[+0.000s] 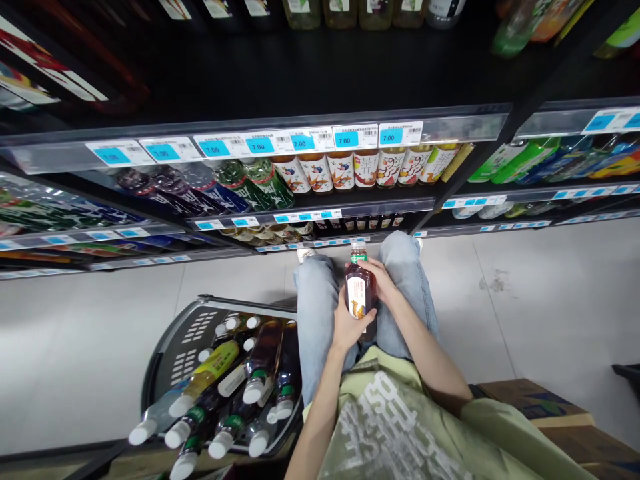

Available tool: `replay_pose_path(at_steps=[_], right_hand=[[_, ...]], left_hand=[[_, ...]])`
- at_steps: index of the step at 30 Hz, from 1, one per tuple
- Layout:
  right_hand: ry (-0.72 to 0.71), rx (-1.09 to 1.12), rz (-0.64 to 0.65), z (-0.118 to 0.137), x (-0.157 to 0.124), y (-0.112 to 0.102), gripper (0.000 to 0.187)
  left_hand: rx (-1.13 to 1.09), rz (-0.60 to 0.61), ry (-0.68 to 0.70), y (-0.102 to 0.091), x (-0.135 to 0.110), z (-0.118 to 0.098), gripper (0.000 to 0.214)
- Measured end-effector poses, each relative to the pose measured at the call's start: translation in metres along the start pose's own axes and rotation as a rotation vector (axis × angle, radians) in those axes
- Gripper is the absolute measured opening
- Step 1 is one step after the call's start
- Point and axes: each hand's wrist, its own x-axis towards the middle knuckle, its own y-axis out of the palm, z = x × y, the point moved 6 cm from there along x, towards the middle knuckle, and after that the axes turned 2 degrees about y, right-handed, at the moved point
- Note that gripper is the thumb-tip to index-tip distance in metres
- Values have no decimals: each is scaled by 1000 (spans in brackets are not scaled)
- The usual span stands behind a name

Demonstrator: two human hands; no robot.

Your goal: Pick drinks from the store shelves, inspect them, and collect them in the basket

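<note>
Both hands hold one bottle of dark red-brown drink (359,290) with a green cap, upright over my jeans-clad legs. My left hand (345,327) wraps its lower part from the left, below the white and orange label. My right hand (383,280) grips its upper part from the right, fingers curled round it. Ahead, the shelf (310,200) carries rows of bottled drinks lying back, with blue price tags (303,142) along its edge.
A dark shopping basket (175,353) on the floor at my left holds several bottles lying on their sides. Cardboard boxes (535,403) stand at the lower right. More bottle shelves run to both sides. The floor is pale tile.
</note>
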Motion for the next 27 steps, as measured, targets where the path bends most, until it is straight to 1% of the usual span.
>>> replay_pose_path(at_steps=[4,7,9,12,15,18,20,24,27], right_hand=[[-2,-24,152,6,-6,8,40],[-11,-37,191,7,-9,10,42],[-28,-39,161,5,-8,8,42],[-49,-3,64,2,-5,2,37],[-58,44,-9,-1,-2,-3,32],[-80,74,-45,1,1,-7,30],[-105,95,-87,4,1,-10,29],[-143,92,-148,10,0,-12,30],[-149,59,-152,12,-2,-11,29]], left_hand=[[-131,11,9,0,-1,5,95],[-173,31,21,1,-1,5,95],[-169,36,24,1,-1,4,98],[-94,36,9,1,0,2,102],[36,42,3,1,0,-2,104],[215,16,26,0,-4,-9,96],[324,-12,67,0,-8,-13,92],[426,-32,167,4,-15,-12,110],[419,-4,172,8,-15,-4,117]])
